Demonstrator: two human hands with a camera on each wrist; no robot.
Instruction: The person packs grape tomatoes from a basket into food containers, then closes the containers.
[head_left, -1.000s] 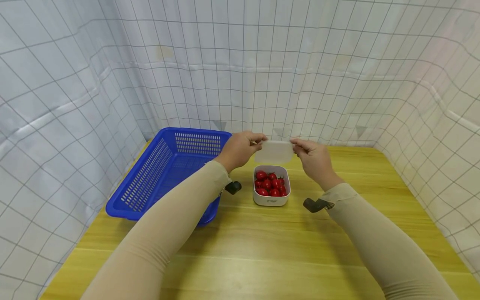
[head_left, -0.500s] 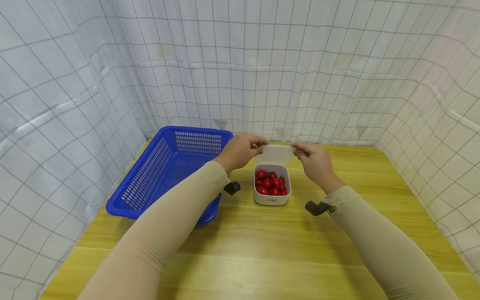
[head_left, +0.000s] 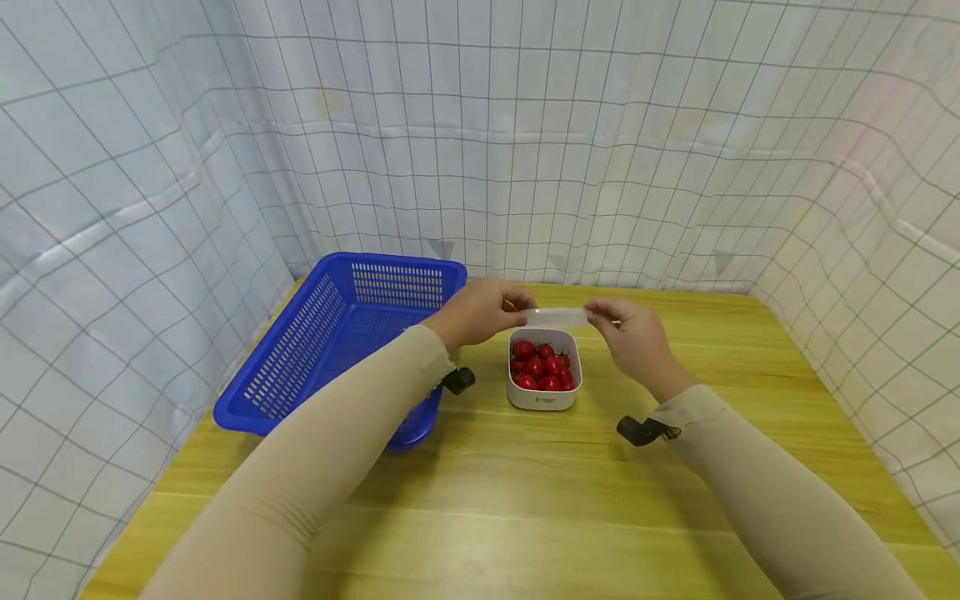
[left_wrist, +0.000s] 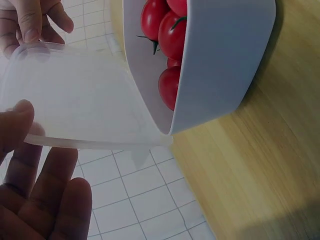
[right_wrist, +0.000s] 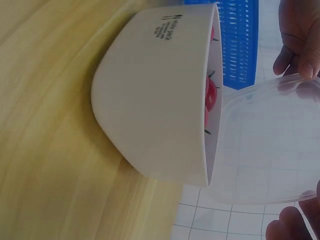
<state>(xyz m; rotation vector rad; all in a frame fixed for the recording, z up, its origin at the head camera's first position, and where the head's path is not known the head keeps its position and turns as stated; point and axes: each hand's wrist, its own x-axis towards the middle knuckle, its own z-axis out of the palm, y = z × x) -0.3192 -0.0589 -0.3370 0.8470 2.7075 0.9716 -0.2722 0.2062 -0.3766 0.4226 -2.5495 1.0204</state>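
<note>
A translucent plastic lid is held tilted at the far rim of a white food container. Several red cherry tomatoes with green stems fill the container. My left hand pinches the lid's left edge between thumb and fingers. On the opposite edge, my right hand pinches it the same way. In the left wrist view the lid reaches the container's rim at a corner; whether it touches there I cannot tell.
A blue slotted basket stands on the left of the wooden table, partly behind my left forearm. White grid-patterned curtains rise behind the table and along both sides.
Both hands have lowered the lid toward the container's far edge and tipped it, so it looks narrower from above. The container, tomatoes and basket stay in place.
</note>
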